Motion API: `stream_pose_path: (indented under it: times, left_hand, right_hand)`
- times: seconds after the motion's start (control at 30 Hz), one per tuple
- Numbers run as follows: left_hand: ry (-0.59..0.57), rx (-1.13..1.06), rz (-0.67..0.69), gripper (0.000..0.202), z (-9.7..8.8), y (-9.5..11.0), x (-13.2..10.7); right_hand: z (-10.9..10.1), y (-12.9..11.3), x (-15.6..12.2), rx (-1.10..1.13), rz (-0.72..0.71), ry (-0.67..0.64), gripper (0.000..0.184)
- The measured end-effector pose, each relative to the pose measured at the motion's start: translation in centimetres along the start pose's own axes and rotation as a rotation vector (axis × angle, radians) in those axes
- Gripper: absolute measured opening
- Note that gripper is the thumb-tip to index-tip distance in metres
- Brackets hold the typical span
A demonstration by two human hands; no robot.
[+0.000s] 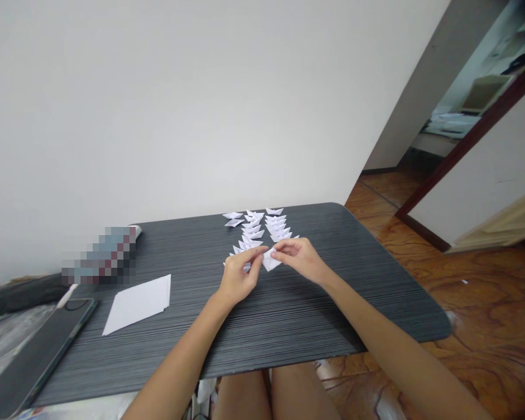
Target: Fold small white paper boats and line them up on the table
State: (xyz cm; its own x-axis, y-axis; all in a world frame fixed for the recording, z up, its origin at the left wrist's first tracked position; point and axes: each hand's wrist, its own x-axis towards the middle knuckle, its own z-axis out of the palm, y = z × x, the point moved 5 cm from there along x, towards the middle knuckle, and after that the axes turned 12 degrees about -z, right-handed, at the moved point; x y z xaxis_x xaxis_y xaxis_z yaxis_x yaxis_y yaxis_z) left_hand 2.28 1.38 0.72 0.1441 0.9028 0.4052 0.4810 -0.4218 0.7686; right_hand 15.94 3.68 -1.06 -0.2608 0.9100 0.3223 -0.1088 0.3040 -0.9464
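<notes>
My left hand and my right hand meet over the middle of the dark striped table. Both pinch one small white folded paper piece between thumb and fingers, the left at its left corner, the right at its top right. Just beyond the hands lie several small folded white paper triangles in two rows, reaching toward the table's far edge by the wall.
A small stack of white paper sheets lies on the table's left side. A dark tablet-like device overhangs the left edge. A blurred object sits at the far left. Wooden floor and an open doorway are to the right.
</notes>
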Motion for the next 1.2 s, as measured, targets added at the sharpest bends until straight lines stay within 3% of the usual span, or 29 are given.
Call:
stream_pose_path:
  times: [0.17, 0.3, 0.43, 0.8, 0.97, 1.2]
  left_hand:
    - [-0.12, -0.144, -0.146, 0.023, 0.8, -0.5, 0.1]
    - [-0.141, -0.253, -0.248, 0.029, 0.9, -0.9, 0.3]
    - [-0.129, -0.324, -0.299, 0.03, 0.7, -1.2, 0.5]
    - [-0.24, -0.486, -0.384, 0.036, 1.1, -1.4, 0.7]
    - [-0.259, -0.293, -0.277, 0.031, 0.6, -1.2, 0.9]
    - [-0.196, 0.088, 0.198, 0.037, -0.3, 0.6, 0.2]
  right_hand:
    - [0.1, 0.3, 0.0, -0.002, 0.0, -0.03, 0.018]
    - [0.0, 0.4, 0.0, -0.055, 0.034, -0.052, 0.02]
    - [0.1, 0.3, -0.1, -0.154, 0.081, -0.12, 0.024]
    - [0.2, -0.1, -0.2, -0.121, 0.056, -0.107, 0.019]
    - [-0.1, 0.2, -0.1, -0.06, 0.12, -0.089, 0.019]
    - [-0.5, 0.9, -0.3, 0.161, 0.237, -0.042, 0.026]
